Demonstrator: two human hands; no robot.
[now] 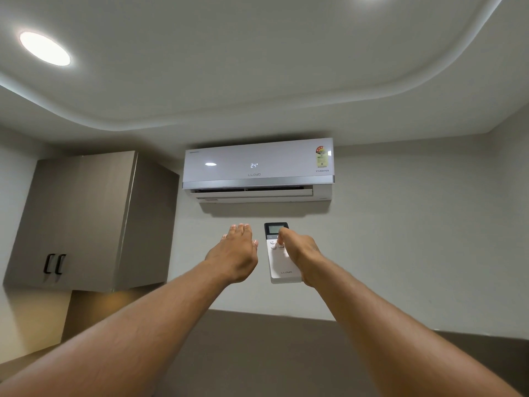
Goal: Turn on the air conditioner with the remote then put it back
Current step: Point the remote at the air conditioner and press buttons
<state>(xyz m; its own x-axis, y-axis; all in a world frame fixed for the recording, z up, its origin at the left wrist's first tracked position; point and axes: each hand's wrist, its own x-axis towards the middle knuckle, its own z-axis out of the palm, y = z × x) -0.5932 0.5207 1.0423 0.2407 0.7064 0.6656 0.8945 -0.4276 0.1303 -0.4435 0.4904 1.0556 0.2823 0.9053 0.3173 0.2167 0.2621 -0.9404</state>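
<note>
While your right hand [300, 255] grips remote [279, 263], thumb on buttons, long axis points up at AC [257, 170] above both hands. Display reads 24, louvre open: unit looks on. Left hand [236, 253] flat, open, empty, just beside remote. Return spot not visible.

Pale walls under a curved false ceiling

A round ceiling light [45, 48] glows high above and left of the fingers; a grey wall cabinet [86, 222] with two black handles [54, 263] hangs left.
</note>
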